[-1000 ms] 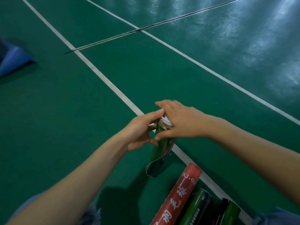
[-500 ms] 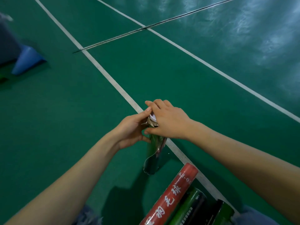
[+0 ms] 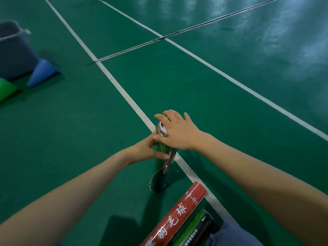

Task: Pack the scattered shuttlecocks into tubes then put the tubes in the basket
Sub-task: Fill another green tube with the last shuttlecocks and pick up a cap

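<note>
Grips the dark green cardboard tube round its upper part with the left hand, fingers curled across the near wall. Caps the tube's mouth with the right hand, forefinger and thumb hooked round the white feather shuttlecock lodged there, other fingers spread toward 12 o'clock. Brings the right thumb tip just beside the left forefinger.

Leaves only a sliver of white feather showing, at 9 o'clock of the right palm and directly above the left hand's hold. Stands the tube nearly upright on the green court floor, foot at 6 o'clock of both hands, top tipped slightly toward 12 o'clock, just beside a white court line. Shows a peeled strip with a red underside along the tube's right edge, just below the right wrist.

Finds three more tubes lying side by side at 5 o'clock of the standing one: a red tube with white characters, a bright green tube and a black tube. Finds, well apart at 10 o'clock, a blue cone, a green cone and a blurred dark grey container behind them. Catches a patch of blue denim at the bottom edge.
</note>
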The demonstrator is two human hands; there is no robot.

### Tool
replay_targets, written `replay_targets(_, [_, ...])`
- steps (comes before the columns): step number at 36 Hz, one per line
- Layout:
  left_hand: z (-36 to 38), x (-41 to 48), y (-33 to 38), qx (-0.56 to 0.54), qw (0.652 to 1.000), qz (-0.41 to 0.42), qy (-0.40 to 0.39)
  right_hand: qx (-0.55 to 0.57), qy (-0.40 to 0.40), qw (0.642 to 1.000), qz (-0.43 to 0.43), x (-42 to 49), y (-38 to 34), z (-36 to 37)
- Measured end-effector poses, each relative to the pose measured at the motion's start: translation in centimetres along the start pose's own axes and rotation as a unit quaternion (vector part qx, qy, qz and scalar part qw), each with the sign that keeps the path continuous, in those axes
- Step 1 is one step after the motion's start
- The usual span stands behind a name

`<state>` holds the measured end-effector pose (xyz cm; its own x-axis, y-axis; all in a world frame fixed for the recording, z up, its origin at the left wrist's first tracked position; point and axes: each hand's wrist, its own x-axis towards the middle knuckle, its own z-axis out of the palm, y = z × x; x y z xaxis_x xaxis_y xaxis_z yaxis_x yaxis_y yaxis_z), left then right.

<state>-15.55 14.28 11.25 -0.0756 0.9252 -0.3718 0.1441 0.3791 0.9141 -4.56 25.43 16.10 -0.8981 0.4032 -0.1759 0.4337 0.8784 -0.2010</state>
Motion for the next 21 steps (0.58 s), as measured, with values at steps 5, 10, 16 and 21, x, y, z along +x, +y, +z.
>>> replay_targets(5, [-0.1, 2.3, -2.5, 0.026, 0.997, 0.064, 0.017, 0.015, 0.003, 0.999, 0.051, 1.1, -1.6, 0.2])
replay_targets(10, [-1.3, 3.9, -4.7, 0.023, 0.993, 0.093, 0.075, 0.011, 0.018, 0.995, 0.094, 3.5, -2.8, 0.5])
replay_targets(16, [-1.9, 5.2, -5.3, -0.027, 0.99, 0.064, 0.124, 0.066, 0.072, 0.987, 0.125, 6.5, -2.3, 0.5])
replay_targets(21, [-2.1, 5.4, -3.7, 0.027, 0.991, 0.051, 0.12, 0.174, 0.157, 0.957, 0.173, 5.4, -0.2, 0.8])
